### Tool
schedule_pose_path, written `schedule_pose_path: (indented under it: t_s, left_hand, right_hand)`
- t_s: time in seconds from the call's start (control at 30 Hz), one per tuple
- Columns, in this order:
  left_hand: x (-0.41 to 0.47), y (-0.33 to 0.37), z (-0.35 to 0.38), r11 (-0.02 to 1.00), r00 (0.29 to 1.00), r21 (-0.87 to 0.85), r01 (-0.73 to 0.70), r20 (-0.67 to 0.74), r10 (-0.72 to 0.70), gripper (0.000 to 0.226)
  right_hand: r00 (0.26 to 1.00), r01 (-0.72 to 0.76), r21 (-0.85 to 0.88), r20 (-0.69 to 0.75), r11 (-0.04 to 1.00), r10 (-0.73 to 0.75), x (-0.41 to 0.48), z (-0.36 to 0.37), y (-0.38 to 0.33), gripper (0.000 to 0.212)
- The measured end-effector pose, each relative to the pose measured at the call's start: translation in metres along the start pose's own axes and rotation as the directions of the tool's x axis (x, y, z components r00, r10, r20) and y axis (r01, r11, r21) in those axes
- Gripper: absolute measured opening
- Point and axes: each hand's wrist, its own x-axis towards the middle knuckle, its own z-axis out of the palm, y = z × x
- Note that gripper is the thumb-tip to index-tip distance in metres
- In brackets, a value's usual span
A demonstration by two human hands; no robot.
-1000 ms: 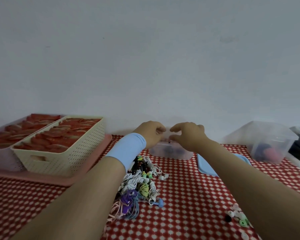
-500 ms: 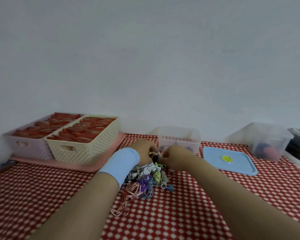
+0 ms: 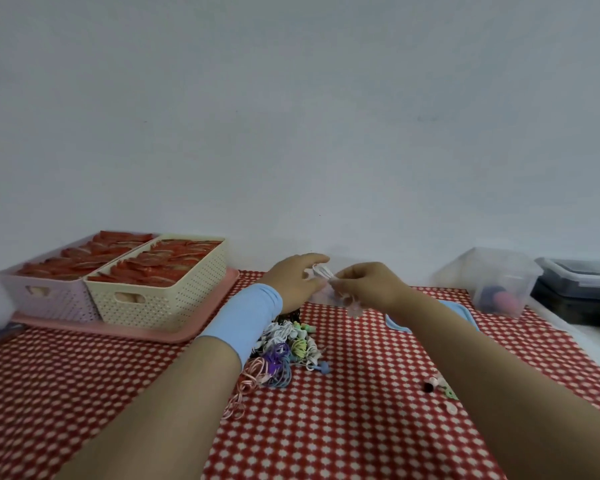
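Note:
Both hands are raised above the red checked tablecloth (image 3: 343, 427), holding one white coiled earphone cable (image 3: 321, 271) between them. My left hand (image 3: 297, 282), with a light blue wristband (image 3: 243, 317) on its wrist, pinches one end of the bundle. My right hand (image 3: 368, 285) pinches the other end, and a loose bit of cable (image 3: 352, 304) dangles below it. Under the hands lies a pile of coiled earphones (image 3: 281, 351) in white, purple, pink, green and blue. The clear box behind the hands is mostly hidden.
Two perforated baskets, cream (image 3: 160, 289) and pale pink (image 3: 45, 292), full of red items, stand on a pink tray (image 3: 125, 327) at the left. A blue lid (image 3: 461, 311), a clear tub (image 3: 492, 282) and a dark bin (image 3: 579, 289) are at the right. Small earbud pieces (image 3: 439, 386) lie near my right forearm.
Half a second ago both hands were down in the earphone pile; now they have lifted up with a white coiled cable between them. The camera view has also shifted slightly.

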Motion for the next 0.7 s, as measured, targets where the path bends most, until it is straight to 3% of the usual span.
schedule_pose_path:
  t_s: [0.13, 0.3, 0.4, 0.53, 0.7]
  left_hand:
    - [-0.005, 0.024, 0.009, 0.984, 0.999, -0.178, 0.005, -0.034, -0.011, 0.017]
    - [-0.02, 0.046, 0.037, 0.975, 0.998, -0.212, 0.065, 0.011, -0.064, 0.02]
    - [-0.026, 0.056, 0.063, 0.978, 0.99, -0.162, 0.128, 0.076, -0.117, 0.028]
    - [-0.03, 0.05, 0.089, 0.98, 0.97, 0.036, 0.194, 0.139, -0.197, 0.03]
    - [-0.029, 0.034, 0.099, 0.945, 0.95, 0.246, 0.217, 0.168, -0.262, 0.033]
  right_hand:
    - [0.996, -0.047, 0.031, 0.08, 0.998, 0.045, -0.022, -0.029, 0.003, 0.021]
    - [0.964, -0.169, 0.174, 0.233, 0.97, 0.126, -0.047, -0.059, 0.034, 0.021]
    - [0.966, -0.135, 0.083, 0.233, 0.987, 0.113, -0.063, -0.064, 0.052, 0.023]
    - [0.974, -0.061, -0.246, 0.197, 0.967, 0.112, -0.076, -0.064, 0.065, 0.023]
    - [0.995, 0.0, -0.318, 0.097, 0.948, 0.033, -0.078, -0.071, 0.073, 0.029]
